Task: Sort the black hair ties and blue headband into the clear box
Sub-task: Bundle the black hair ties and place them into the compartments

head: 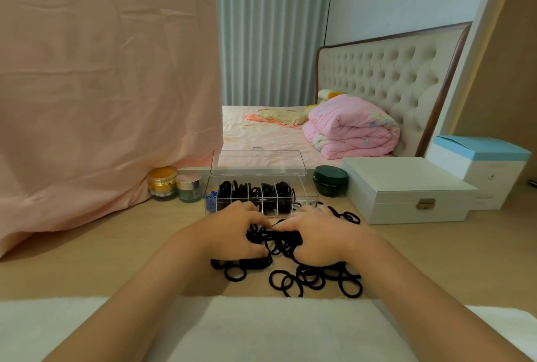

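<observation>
A pile of black hair ties (313,277) lies on the wooden tabletop in front of me. My left hand (235,231) and my right hand (319,234) are side by side over the pile, fingers curled into a bunch of ties between them. Behind the hands stands the clear box (308,190) with its lid (258,162) open upward. Its compartments hold black hair ties (261,190), and the leftmost one holds the blue headband (211,199). A few more ties (348,216) lie to the right of the box.
A gold jar (162,183) and a small silver-lidded jar (189,187) stand left of the box, a dark green jar (330,181) to its right. A white jewellery case (406,190) and a blue-topped carton (482,170) sit at the right. Pink cloth (101,100) hangs at the left.
</observation>
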